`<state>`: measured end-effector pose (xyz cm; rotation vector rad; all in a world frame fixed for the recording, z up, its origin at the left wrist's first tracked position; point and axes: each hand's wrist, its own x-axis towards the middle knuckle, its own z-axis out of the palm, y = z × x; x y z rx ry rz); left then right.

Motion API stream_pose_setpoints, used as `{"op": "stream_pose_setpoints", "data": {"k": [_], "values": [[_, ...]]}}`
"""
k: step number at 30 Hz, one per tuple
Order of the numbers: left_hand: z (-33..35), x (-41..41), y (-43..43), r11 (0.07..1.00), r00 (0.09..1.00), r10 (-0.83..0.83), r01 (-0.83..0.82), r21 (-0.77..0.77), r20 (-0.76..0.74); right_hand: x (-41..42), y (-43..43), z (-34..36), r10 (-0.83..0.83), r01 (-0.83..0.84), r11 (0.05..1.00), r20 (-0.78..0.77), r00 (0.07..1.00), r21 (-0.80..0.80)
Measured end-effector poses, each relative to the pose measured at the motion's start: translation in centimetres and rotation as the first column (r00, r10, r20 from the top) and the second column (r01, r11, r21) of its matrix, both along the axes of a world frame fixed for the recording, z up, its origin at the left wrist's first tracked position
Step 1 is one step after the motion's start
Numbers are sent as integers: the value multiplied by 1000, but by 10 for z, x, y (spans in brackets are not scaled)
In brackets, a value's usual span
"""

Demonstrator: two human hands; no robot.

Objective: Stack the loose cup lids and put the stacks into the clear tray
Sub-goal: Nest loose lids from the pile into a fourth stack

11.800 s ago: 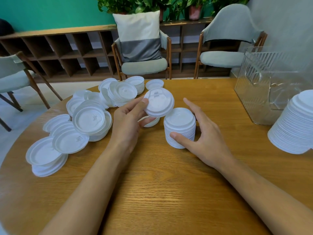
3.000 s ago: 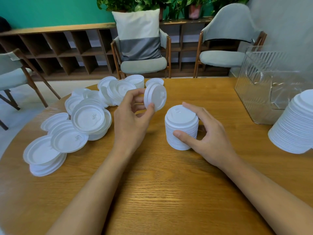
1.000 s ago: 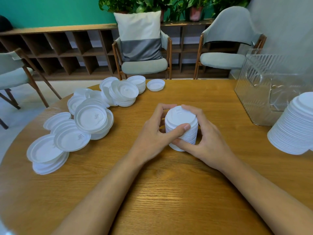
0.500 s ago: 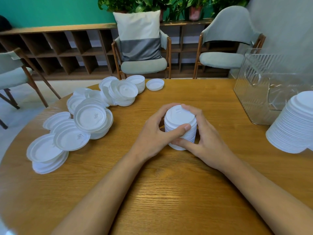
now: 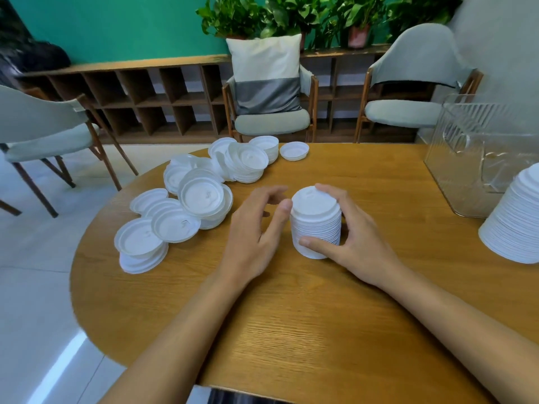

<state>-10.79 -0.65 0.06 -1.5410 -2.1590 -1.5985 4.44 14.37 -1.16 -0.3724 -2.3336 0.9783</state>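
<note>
Grips the short stack of lids (image 5: 316,225) with the right hand (image 5: 358,237): thumb low on the near side, fingers (image 5: 331,190) curled over the far right edge of the top lid. Holds that stack upright on the round wooden table (image 5: 291,322), a little right of the table's middle.

Holds the left hand (image 5: 253,231) just left of the stack, fingers loosely curled around nothing and somewhat blurred, thumb tip up at the rim of the top lid. Touching it or just short of it: cannot tell.

On the left half of the table, loose lids (image 5: 201,196) in overlapping heaps, most of them hollow side up. Nearest and furthest left, a small pile (image 5: 137,246) close to the table edge. Further back, a tilted cluster (image 5: 248,161) leaning against other lids. Just right of that cluster, a single lid (image 5: 294,151) lying apart from the rest, near the far edge.

At the far right, the clear tray (image 5: 481,158), ribbed and see-through, standing on the table well apart from both hands. Near side of the tray, at the right border of the view, a tall stack (image 5: 516,223) of lids, leaning and partly cut off.

Beyond the table, three pale green chairs (image 5: 408,112), the middle one with a white and grey cushion (image 5: 265,74) propped on it. Behind them, a low wooden shelf (image 5: 145,94) of open cubbies against a green wall, with potted plants (image 5: 291,16) on top.
</note>
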Motion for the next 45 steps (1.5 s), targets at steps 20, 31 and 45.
{"op": "stream_pose_setpoints", "data": {"k": [20, 31, 45], "values": [[-3, -101, -142, 812, 825, 403, -522, -261, -395, -57, -58, -3, 34, -35, 999, -32, 999, -25], [-19, -101, -136, 837, 865, 364, -467, -285, -347, -57, -60, -1, 33, -33, 999, -22, 999, -5], [-24, -58, -57, 893, 870, 256, -380, -242, -421, -4, -29, 4, -40, 40, 999, -2, 999, 3]]}}
